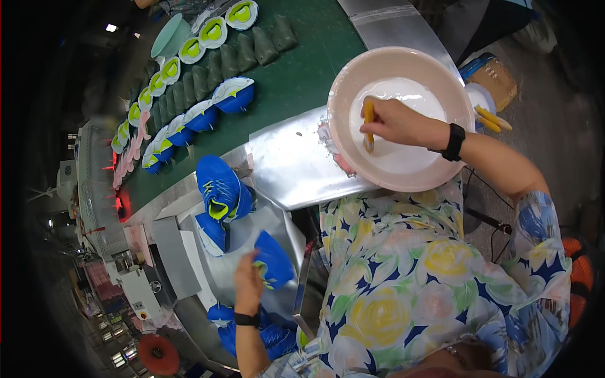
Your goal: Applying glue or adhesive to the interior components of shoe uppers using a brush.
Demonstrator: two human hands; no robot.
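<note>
My right hand (394, 121) is closed round the yellow handle of a brush (368, 114), whose bristle end points down into a pale pink basin (341, 82). White liquid (406, 160) covers the basin's bottom. Low on the left, my left hand (248, 281), a little blurred, grips the edge of a blue shoe upper (275, 257) with a yellow-green lining. Just beyond it, blue shoe uppers (218, 183) lie piled on a metal surface. More blue uppers (277, 340) lie beside my left wrist, partly hidden by the arm.
A green conveyor belt (309, 44) carries rows of blue-and-white uppers (233, 96), dark shoe-shaped pieces (265, 45), white-and-yellow-green pieces (213, 31) and pink insole-like pieces (129, 157). A metal plate (296, 164) lies under the basin's left side. Yellow-handled tools (493, 118) stand right of the basin.
</note>
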